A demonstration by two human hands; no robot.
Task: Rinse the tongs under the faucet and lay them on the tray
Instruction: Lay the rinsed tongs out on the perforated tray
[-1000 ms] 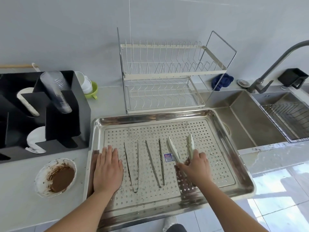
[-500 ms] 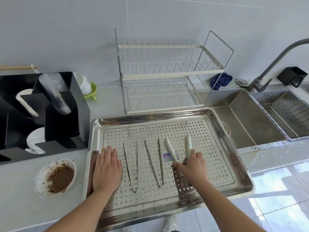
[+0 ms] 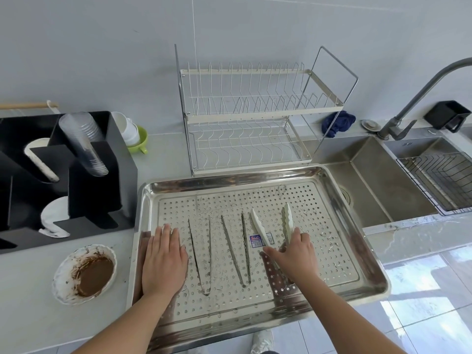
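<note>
A perforated steel tray [image 3: 229,183] lies on the counter in front of me. Two slim metal tongs [image 3: 201,254] [image 3: 238,251] lie on it side by side, their tips pointing away from me. To their right lie white-tipped tongs [image 3: 256,223], spread open. My right hand [image 3: 296,256] holds them near the hinge end, thumb on the left arm and fingers over the right arm. My left hand [image 3: 164,261] rests flat on the tray's left side, holding nothing. The grey faucet [image 3: 419,95] arches over the sink [image 3: 370,185] at the right.
A two-tier wire dish rack [image 3: 245,118] stands behind the tray. On the left are a black cup organizer [image 3: 97,185] and a bowl with brown residue [image 3: 85,273]. A wire basket [image 3: 444,180] sits in the right basin, and a blue cloth [image 3: 337,122] lies behind the sink.
Both hands stay where they were, the right still on the white-tipped tongs. Only the view has shifted slightly.
</note>
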